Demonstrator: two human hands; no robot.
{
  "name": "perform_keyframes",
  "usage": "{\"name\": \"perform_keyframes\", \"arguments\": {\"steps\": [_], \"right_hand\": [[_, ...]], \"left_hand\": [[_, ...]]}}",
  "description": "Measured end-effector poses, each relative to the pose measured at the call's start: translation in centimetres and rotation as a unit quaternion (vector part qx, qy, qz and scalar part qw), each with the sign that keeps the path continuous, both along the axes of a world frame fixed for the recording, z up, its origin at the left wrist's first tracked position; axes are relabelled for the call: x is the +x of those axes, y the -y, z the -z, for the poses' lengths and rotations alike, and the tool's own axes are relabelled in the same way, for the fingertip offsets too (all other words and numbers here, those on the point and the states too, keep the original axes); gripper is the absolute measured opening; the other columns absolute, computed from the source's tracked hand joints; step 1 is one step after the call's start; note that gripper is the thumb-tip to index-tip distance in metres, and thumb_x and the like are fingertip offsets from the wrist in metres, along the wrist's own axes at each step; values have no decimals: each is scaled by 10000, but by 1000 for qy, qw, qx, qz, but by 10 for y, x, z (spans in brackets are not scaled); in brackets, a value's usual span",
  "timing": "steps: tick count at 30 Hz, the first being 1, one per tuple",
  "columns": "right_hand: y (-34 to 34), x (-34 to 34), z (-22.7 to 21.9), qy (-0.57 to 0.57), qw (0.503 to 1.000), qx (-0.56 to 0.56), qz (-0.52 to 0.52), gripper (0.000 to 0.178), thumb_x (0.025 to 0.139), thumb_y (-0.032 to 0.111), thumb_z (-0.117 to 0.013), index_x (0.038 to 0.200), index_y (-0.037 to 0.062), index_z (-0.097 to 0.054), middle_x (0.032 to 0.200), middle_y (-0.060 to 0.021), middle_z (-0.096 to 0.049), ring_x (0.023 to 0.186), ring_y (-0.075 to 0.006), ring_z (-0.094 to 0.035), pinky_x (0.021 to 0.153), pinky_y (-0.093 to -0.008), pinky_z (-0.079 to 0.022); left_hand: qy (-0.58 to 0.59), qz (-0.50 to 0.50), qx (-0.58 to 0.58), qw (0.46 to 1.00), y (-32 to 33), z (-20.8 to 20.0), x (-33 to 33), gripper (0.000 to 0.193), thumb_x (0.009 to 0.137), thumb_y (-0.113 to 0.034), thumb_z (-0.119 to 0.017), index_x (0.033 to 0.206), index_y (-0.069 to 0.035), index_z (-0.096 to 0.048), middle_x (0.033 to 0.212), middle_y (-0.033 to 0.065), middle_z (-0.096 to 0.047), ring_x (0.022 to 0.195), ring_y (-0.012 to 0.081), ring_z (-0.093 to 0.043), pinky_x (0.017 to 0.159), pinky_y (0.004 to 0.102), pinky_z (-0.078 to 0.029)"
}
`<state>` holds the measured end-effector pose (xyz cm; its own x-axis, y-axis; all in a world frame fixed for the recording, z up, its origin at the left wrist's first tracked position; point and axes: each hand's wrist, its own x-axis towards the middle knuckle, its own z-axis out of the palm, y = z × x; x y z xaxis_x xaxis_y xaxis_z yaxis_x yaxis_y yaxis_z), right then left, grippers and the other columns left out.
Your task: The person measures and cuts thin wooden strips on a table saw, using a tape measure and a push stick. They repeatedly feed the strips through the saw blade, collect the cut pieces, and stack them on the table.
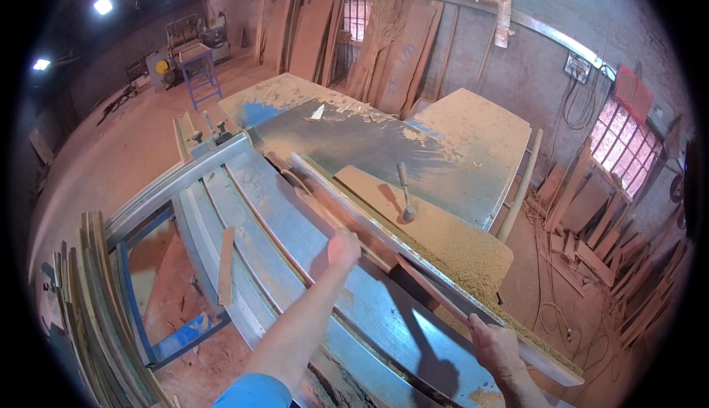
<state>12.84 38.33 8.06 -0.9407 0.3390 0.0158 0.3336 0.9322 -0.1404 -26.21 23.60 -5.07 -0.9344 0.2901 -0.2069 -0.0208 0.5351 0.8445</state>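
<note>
Fingers of our right hand wrap a brown wooden stick; our left hand touches a long brown wooden strip, its grip unclear.

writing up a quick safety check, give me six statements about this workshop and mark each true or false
1. The left hand is nearer the person's body than the right hand. False: the right hand is nearer; the left hand reaches farther forward.
2. The right hand touches the end of a dark wood strip. True.
3. The sleeve on the left arm is red. False: the sleeve is blue.
4. Sawdust lies to the right of the left hand. True.
5. The window at the right has no bars. False: the window is barred.
6. Tall boards lean against the back wall. True.
</note>
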Motion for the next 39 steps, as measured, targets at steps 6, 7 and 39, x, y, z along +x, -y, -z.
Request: {"name": "perform_keyframes", "arguments": {"steps": [6, 7, 39], "right_hand": [[2, -12, -2, -3, 1000, 2, 16, 247, 923, 185, -609, 1162, 123, -605, 691, -145, -656, 629, -357, -663, 551, -489, -507], [3, -14, -2, -4, 1000, 5, 9, 255, 924, 187, -594, 1173, 132, -585, 686, -138, -653, 621, -353, -662, 544, -488, -506], [34, -101, -12, 3, 1000, 18, -8, 190, 976, 267, -550, 1099, 128, -513, 631, -141, -640, 563, -360, -651, 499, -495, -493]], "left_hand": [[47, -17, 21, 999, 1, -39, 9, 295, 994, -257, -486, 1012, 35, -517, 711, 178, -667, 564, 281, -668, 530, 402, -536], [50, -23, 28, 998, 3, -40, 7, 287, 996, -253, -487, 1014, 32, -515, 703, 171, -662, 555, 274, -663, 521, 399, -531], [5, 8, -35, 999, 11, -6, -16, 404, 949, -330, -506, 1080, 22, -656, 1091, 267, -677, 1052, 431, -641, 922, 502, -498]]}}
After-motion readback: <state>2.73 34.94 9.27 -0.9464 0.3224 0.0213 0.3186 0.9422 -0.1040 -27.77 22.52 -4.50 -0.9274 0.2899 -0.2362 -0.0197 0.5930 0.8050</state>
